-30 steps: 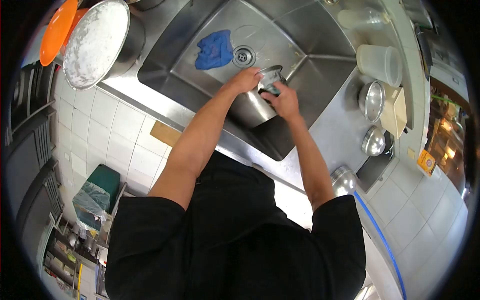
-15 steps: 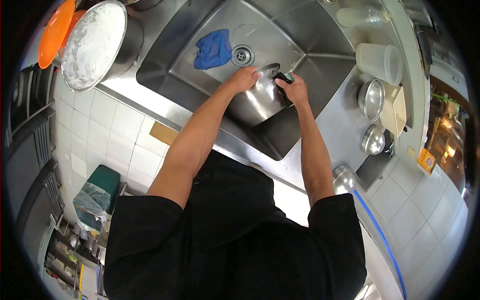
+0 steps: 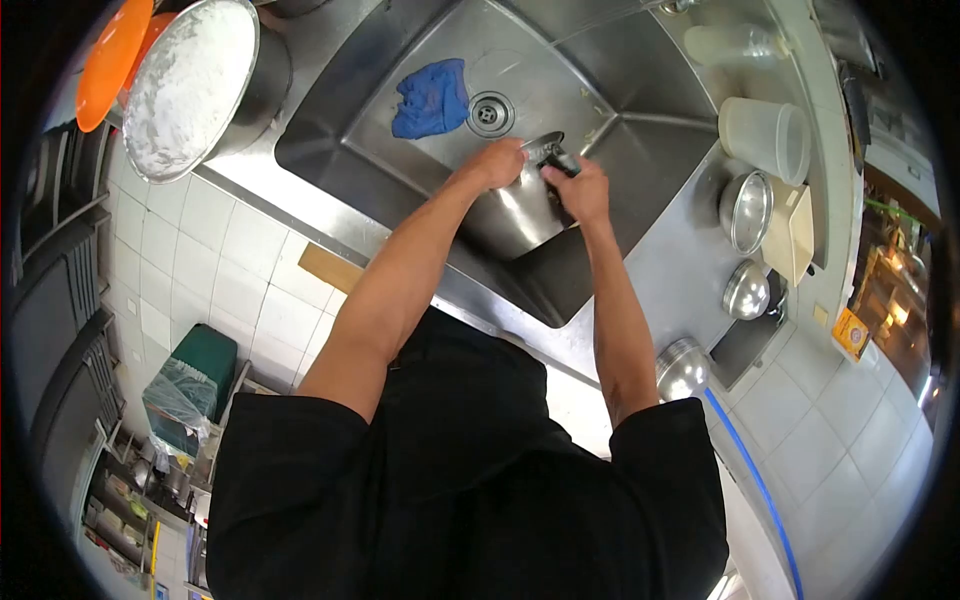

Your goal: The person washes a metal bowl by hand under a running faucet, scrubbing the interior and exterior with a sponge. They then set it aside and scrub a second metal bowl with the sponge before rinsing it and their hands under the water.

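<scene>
A shiny metal pot (image 3: pixel 518 217) is tilted in the steel sink (image 3: pixel 650 165), its opening facing away from me. My left hand (image 3: pixel 497 163) is closed on the pot's rim at its left side. At the right side of the rim, my right hand (image 3: pixel 583 187) grips a black handle (image 3: pixel 563 160). Whether that handle belongs to the pot or to a separate tool is hard to make out. Beyond the pot lies the round drain (image 3: pixel 491 115), with a crumpled blue cloth (image 3: pixel 432 98) to its left on the sink floor.
A large pot with a white-coated round top (image 3: pixel 190 90) stands on the left counter beside orange bowls (image 3: pixel 112 65). Along the right are a translucent tub (image 3: pixel 760 135), metal bowls (image 3: pixel 746 212) and a beige container (image 3: pixel 790 235). A faucet (image 3: pixel 680 5) shows at the top.
My right hand has shifted slightly left and down with the black handle, whose angle has changed. My left hand has moved slightly right, still on the rim. The whole view has shifted a little.
</scene>
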`<state>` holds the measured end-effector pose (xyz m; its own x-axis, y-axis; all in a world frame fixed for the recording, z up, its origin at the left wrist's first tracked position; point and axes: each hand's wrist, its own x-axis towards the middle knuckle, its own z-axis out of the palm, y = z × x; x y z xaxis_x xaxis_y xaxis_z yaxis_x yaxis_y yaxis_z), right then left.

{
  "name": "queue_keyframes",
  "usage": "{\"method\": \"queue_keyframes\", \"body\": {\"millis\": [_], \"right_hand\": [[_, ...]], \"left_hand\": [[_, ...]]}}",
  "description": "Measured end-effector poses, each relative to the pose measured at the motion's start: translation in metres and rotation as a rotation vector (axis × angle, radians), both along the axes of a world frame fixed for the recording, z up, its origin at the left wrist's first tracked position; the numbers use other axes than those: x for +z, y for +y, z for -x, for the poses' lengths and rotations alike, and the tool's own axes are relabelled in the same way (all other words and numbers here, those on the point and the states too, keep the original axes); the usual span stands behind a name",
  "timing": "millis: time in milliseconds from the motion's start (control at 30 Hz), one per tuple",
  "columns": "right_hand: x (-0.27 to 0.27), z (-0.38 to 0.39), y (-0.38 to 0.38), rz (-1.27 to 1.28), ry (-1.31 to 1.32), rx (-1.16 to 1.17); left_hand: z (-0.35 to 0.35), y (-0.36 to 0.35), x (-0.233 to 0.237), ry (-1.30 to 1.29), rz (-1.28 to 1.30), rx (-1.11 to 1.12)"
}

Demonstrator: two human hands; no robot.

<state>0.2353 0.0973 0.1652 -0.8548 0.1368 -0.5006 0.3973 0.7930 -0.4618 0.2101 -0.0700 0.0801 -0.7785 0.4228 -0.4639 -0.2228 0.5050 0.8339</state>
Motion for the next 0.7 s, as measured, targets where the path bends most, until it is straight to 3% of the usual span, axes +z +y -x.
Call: {"method": "queue_keyframes", "body": {"millis": [100, 167, 233, 300, 367, 433, 500, 533, 633, 700], "right_hand": [[0.010, -0.007, -0.024, -0.197, 0.017, 0.135], [0.005, 0.005, -0.004, -0.182, -0.059, -0.002], [0.014, 0.002, -0.016, -0.185, -0.021, -0.024], [0.020, -0.015, -0.030, -0.234, -0.001, 0.206], [0.007, -0.009, -0.011, -0.164, 0.001, 0.174], [-0.004, 0.003, -0.003, -0.147, 0.062, -0.012], [0.011, -0.005, -0.019, -0.148, 0.025, 0.019], [0.015, -0.010, -0.025, -0.134, -0.005, 0.068], [0.013, -0.011, -0.020, -0.151, 0.114, 0.069], [0.019, -0.005, -0.024, -0.224, -0.015, -0.025]], "left_hand": [[0.000, 0.000, 0.002, 0.005, 0.007, -0.009], [0.003, 0.002, 0.020, -0.147, 0.009, -0.054], [0.004, 0.001, 0.020, -0.053, 0.034, -0.084], [-0.002, 0.005, 0.011, 0.051, -0.013, -0.016], [0.001, 0.005, 0.014, -0.015, -0.011, -0.053], [0.002, 0.005, 0.006, -0.070, 0.005, -0.077], [-0.001, 0.009, -0.015, 0.107, 0.034, -0.080], [0.000, 0.006, -0.004, 0.103, 0.032, -0.081], [0.001, 0.003, 0.015, -0.079, -0.038, -0.084], [0.006, 0.000, 0.017, -0.178, -0.016, -0.095]]}}
